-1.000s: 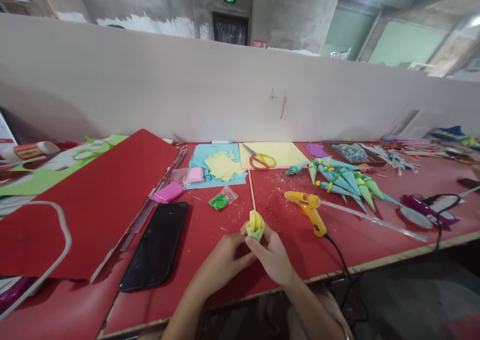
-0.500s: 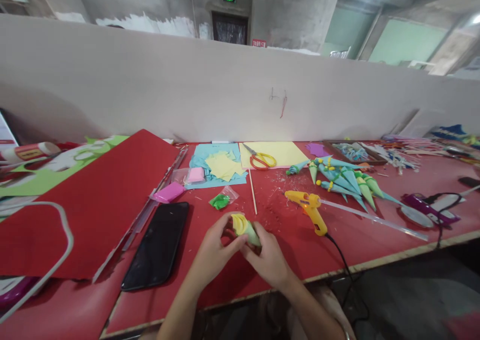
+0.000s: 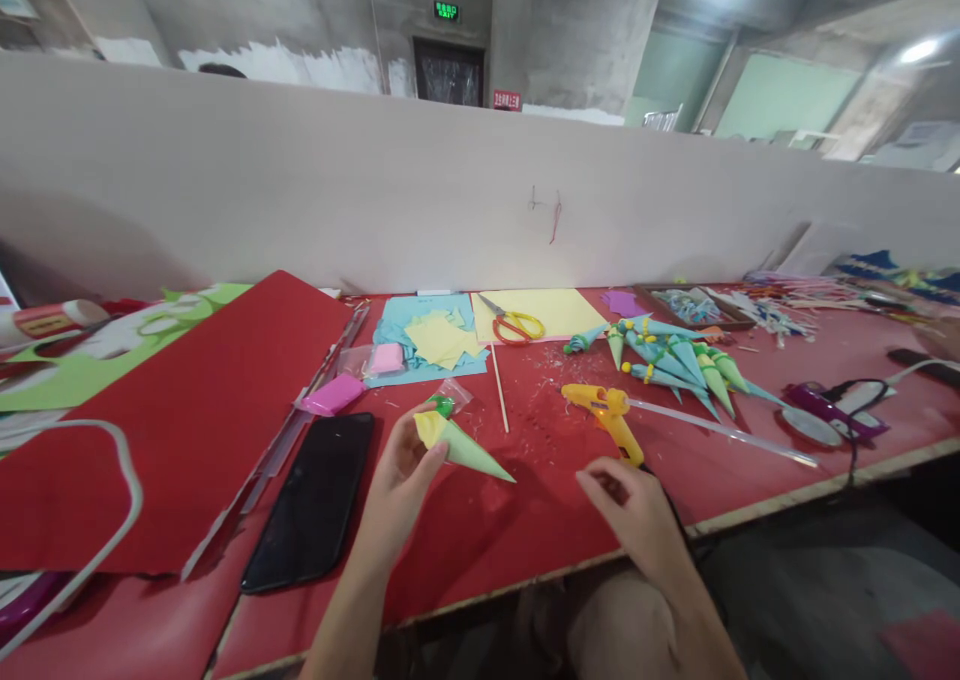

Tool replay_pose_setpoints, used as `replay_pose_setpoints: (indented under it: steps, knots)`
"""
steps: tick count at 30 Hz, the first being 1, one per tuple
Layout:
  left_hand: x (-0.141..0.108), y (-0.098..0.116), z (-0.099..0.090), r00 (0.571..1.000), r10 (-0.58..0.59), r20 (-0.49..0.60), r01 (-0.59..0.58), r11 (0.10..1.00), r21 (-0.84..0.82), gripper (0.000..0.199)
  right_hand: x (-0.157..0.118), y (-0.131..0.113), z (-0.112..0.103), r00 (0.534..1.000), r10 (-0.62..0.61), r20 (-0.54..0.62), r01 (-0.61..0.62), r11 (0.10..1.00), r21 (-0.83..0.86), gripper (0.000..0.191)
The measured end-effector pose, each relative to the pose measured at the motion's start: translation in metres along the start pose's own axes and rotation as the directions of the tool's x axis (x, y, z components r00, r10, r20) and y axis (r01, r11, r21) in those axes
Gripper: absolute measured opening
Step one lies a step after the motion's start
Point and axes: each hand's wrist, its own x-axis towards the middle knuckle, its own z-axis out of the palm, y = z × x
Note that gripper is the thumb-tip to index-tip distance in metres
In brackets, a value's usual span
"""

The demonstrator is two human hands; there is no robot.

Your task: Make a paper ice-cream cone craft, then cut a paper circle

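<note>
In my left hand [image 3: 405, 480] is a pale green paper cone [image 3: 472, 452] with a folded yellow rim, its pointed end aimed right and toward me. My thumb and fingers pinch it near the wide end. My right hand [image 3: 634, 515] hovers apart from the cone, fingers loosely curled with a gap to the thumb and nothing seen in them. It is close below the handle of a yellow hot glue gun [image 3: 611, 420], whose long clear glue stick [image 3: 720, 432] sticks out to the right. Just behind the cone lies a small bag with green material [image 3: 448, 400].
A black phone [image 3: 311, 500] and a large red sheet [image 3: 187, 410] lie left. Scissors [image 3: 514, 325] rest on yellow paper [image 3: 570, 310] at the back, near a thin wooden stick [image 3: 500, 390]. Several finished cones [image 3: 675, 360] are piled right. A white partition [image 3: 300, 180] stands behind.
My right hand has let go of the paper cone and moved right, toward the glue gun. My left hand has shifted left with the cone, which now lies sideways, its point showing.
</note>
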Motion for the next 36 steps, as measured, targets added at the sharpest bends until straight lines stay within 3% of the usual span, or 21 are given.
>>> replay_pose_setpoints:
  steps: [3, 4, 7, 10, 14, 19, 21, 25, 27, 36]
  knots:
    - [0.0, -0.005, 0.002, 0.998, -0.028, 0.061, 0.026, 0.999, 0.027, 0.042, 0.004, 0.025, -0.016, 0.951, -0.003, -0.308, -0.067, 0.974, -0.217, 0.031]
    - [-0.001, -0.007, 0.003, 0.996, -0.033, 0.084, 0.029, 0.999, 0.038, 0.042, 0.008, 0.032, -0.018, 0.942, -0.056, -0.33, -0.049, 0.952, -0.302, 0.034]
    - [-0.001, -0.009, 0.005, 0.987, -0.045, 0.155, 0.037, 0.998, 0.053, 0.041, 0.027, 0.05, -0.018, 0.958, -0.135, -0.253, -0.008, 0.868, -0.496, 0.038]
    - [-0.002, -0.01, 0.005, 0.975, -0.084, 0.205, 0.067, 0.994, 0.088, 0.044, 0.039, 0.061, -0.013, 0.975, -0.136, -0.177, 0.016, 0.834, -0.552, 0.032]
    - [0.001, -0.016, 0.001, 0.966, -0.119, 0.229, 0.078, 0.981, 0.178, 0.053, 0.043, 0.072, -0.013, 0.969, -0.147, -0.197, 0.01, 0.826, -0.563, 0.033]
    - [0.006, -0.03, -0.003, 0.951, -0.096, 0.292, -0.005, 0.946, 0.324, 0.056, 0.049, 0.087, -0.024, 0.96, -0.137, -0.246, -0.039, 0.8, -0.599, 0.036]
    - [0.006, -0.034, -0.003, 0.956, -0.079, 0.283, -0.061, 0.889, 0.454, 0.056, 0.052, 0.09, -0.026, 0.96, -0.136, -0.246, -0.045, 0.789, -0.612, 0.036]
    - [0.003, -0.038, -0.004, 0.962, 0.005, 0.272, -0.201, 0.69, 0.696, 0.054, 0.053, 0.091, -0.027, 0.964, -0.137, -0.229, -0.041, 0.772, -0.634, 0.033]
    - [0.001, -0.038, -0.005, 0.959, 0.049, 0.28, -0.248, 0.628, 0.738, 0.05, 0.051, 0.09, -0.028, 0.967, -0.133, -0.218, -0.039, 0.767, -0.64, 0.031]
    - [-0.001, -0.041, -0.005, 0.936, 0.206, 0.284, -0.351, 0.507, 0.788, 0.038, 0.058, 0.087, -0.037, 0.975, -0.111, -0.195, -0.033, 0.786, -0.617, 0.023]
